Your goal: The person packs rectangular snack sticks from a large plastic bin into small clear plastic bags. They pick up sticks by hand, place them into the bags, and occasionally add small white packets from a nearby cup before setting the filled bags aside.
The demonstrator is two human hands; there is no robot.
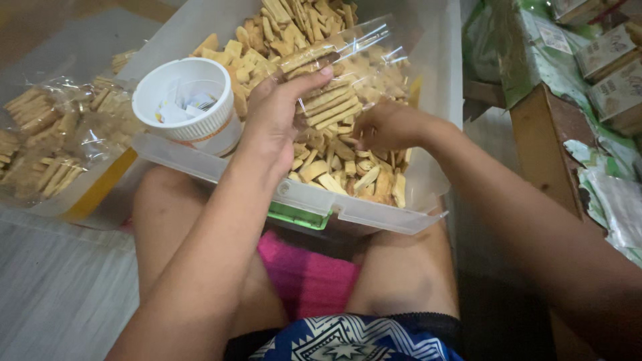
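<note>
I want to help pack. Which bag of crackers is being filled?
The clear bag held up by the left hand over the bin; the other bags lie aside.

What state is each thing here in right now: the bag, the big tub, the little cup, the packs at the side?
Clear bag: open, part filled with stacked biscuit sticks, held up by left hand.
Right hand: down among loose biscuit sticks; grip hidden.
Clear plastic tub: lidless, well filled, resting on the person's lap.
White cup: upright in the tub, holding small paper slips.
Filled bags: lying piled to the left.
</note>
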